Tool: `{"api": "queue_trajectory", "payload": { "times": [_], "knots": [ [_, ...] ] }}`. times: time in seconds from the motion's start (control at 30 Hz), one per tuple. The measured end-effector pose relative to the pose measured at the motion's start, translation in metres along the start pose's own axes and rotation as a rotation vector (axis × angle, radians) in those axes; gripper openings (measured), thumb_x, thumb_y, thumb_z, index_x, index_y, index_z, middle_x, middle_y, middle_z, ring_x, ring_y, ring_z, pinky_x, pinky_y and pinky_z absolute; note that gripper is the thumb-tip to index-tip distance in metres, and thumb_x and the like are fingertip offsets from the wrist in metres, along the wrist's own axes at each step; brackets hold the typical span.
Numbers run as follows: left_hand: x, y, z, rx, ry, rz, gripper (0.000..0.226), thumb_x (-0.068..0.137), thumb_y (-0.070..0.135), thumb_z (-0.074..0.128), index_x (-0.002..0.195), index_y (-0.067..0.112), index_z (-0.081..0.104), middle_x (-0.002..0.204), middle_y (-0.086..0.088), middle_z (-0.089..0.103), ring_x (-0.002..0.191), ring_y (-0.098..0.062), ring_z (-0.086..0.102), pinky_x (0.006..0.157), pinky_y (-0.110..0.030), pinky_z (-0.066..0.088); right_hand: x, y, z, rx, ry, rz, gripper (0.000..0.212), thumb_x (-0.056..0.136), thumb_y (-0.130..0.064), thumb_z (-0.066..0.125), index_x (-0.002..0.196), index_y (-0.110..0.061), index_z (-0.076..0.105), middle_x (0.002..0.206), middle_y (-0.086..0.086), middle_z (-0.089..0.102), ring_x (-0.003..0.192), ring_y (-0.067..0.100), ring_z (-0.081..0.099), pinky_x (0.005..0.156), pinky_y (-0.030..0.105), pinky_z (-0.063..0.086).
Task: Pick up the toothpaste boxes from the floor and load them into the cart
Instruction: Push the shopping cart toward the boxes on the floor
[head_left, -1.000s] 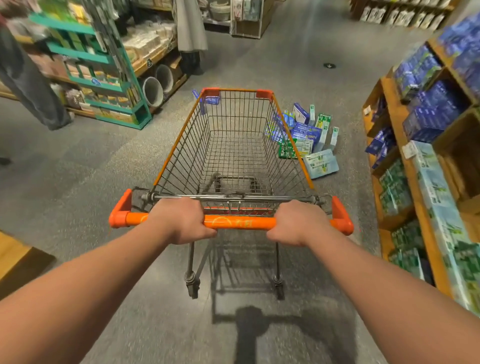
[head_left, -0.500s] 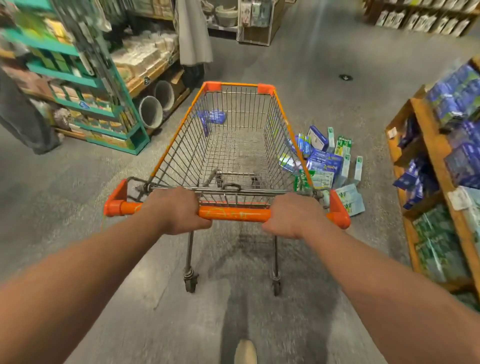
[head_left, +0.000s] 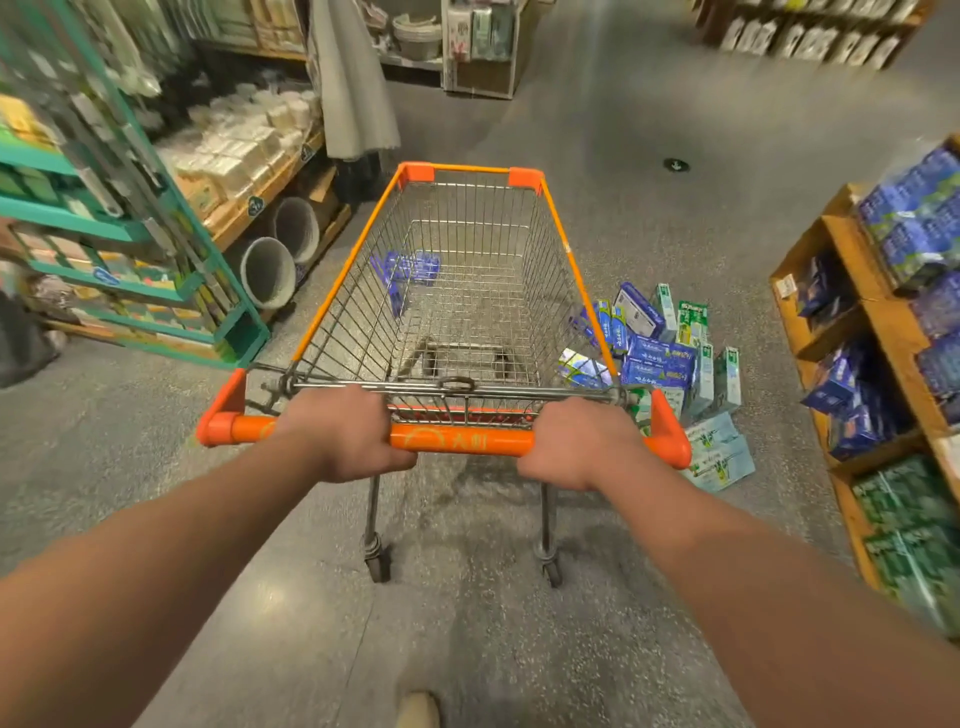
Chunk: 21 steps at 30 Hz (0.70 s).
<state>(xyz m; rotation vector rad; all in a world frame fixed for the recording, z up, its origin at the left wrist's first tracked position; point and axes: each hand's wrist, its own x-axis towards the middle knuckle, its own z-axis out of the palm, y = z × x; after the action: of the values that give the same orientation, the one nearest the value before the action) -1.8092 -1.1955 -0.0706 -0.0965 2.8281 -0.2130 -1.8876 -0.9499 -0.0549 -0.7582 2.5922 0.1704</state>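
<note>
We find both hands occupied. The left hand (head_left: 358, 436) and the right hand (head_left: 576, 447) each wrap their fingers round the orange handle (head_left: 462, 440) of the cart (head_left: 340, 291) and hold nothing else. The toothpaste boxes (head_left: 660, 358) lie in a loose heap on the floor (head_left: 675, 234) at centre right of the frame, just beside the cart's right side and in front of the wooden shelf (head_left: 883, 322). A blue pack (head_left: 410, 270) shows through the mesh left of centre; we cannot tell whether it sits inside the basket or beyond it.

Risk, in our judgement: the cart's right wheels stand close to the heap, so rolling forward could crush or scatter boxes. Pulling a box from underneath could topple the upright ones.

Orientation is mixed. The blue boxes lie flat, with long axes roughly left to right across the frame. The pale green ones stand on end, with long axes pointing up the frame. A pale pack (head_left: 719, 452) at lower right lies diagonally.
</note>
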Motion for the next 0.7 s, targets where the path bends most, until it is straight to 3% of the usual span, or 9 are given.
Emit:
{"api": "queue_trajectory", "payload": {
  "times": [0.13,0.37,0.6,0.7],
  "knots": [
    [0.045,-0.041,-0.008,0.028,0.038,0.054,0.063,0.075,0.081,0.046,0.068,0.02,0.057,0.069,0.005,0.057,0.07,-0.022,0.061,0.062,-0.031,0.048,0.043,-0.016,-0.022,0.023,0.013,0.049,0.031,0.081,-0.052,0.057,0.085,-0.021,0.056,0.09,0.003,0.061,0.08,0.028,0.058,0.071,0.033,0.047],
    [0.092,-0.083,-0.021,0.044,0.05,0.102,0.063,0.075,0.081,0.046,0.062,0.019,0.044,0.063,0.006,0.047,0.069,-0.025,0.057,0.062,-0.031,0.044,0.088,-0.033,-0.044,0.057,0.002,0.096,0.031,0.078,-0.052,0.058,0.083,-0.021,0.057,0.082,0.0,0.053,0.079,0.028,0.057,0.07,0.033,0.045],
    [0.108,-0.096,-0.027,0.074,0.035,0.131,0.064,0.076,0.083,0.043,0.064,0.019,0.049,0.064,0.007,0.052,0.067,-0.021,0.059,0.062,-0.03,0.047,0.104,-0.036,-0.052,0.091,-0.022,0.128,0.035,0.08,-0.051,0.058,0.072,-0.016,0.058,0.074,-0.004,0.058,0.066,0.018,0.056,0.064,0.031,0.044],
    [0.107,-0.097,-0.029,0.054,0.009,0.146,0.072,0.075,0.092,0.042,0.064,0.022,0.045,0.064,0.009,0.05,0.069,-0.021,0.057,0.061,-0.03,0.043,0.104,-0.035,-0.053,0.102,-0.03,0.128,0.034,0.081,-0.049,0.058,0.069,-0.018,0.058,0.074,-0.003,0.059,0.066,0.016,0.055,0.066,0.032,0.045]
  ]
}}
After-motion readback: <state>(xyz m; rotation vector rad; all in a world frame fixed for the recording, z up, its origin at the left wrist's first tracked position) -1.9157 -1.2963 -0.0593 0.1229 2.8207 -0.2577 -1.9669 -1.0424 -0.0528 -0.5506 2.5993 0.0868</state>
